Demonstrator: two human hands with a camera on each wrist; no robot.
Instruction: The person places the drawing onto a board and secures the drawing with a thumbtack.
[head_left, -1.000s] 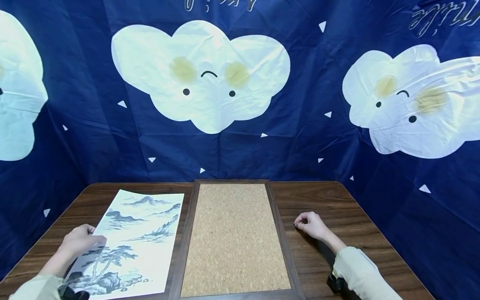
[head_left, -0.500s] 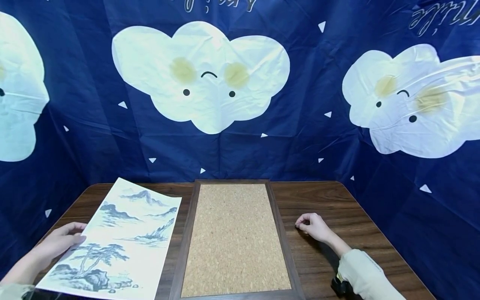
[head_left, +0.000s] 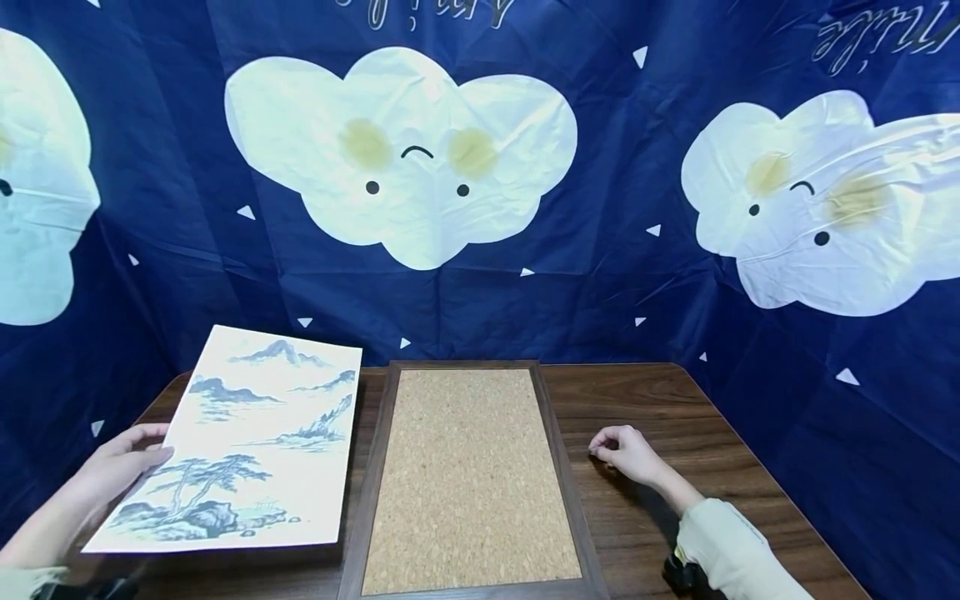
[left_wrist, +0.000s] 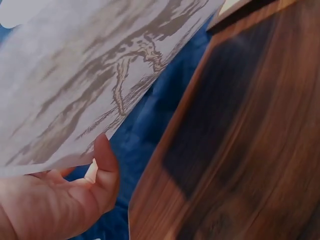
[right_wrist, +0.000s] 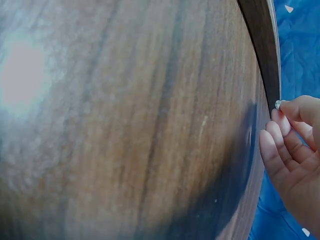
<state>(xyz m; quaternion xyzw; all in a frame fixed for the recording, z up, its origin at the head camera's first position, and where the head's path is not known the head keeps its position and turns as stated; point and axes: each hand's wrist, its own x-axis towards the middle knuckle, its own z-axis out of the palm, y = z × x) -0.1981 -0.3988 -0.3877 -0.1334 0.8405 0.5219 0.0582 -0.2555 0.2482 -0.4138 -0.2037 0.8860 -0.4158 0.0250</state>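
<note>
A sheet of paper [head_left: 255,417] printed with an ink landscape of mountains and pines is lifted at the left, tilted over the table. Its left edge is pinched by my left hand [head_left: 120,462], thumb on the printed face; the left wrist view shows the thumb [left_wrist: 106,160] at the sheet's edge. Between thumb and index finger my right hand [head_left: 630,454] pinches a small clear push pin [right_wrist: 278,104], mostly hidden by the fingertips. That hand is low over the table, right of a framed cork board [head_left: 472,483].
The board's brown wooden frame [head_left: 378,475] runs from the table's back edge towards the front. Around the wooden table [head_left: 697,475] hangs a dark blue curtain [head_left: 615,275] with cloud faces. A black wrist camera [head_left: 678,573] sits by the right sleeve.
My left hand has moved left and raised the paper off the table, its far edge now standing higher. The right hand has barely moved.
</note>
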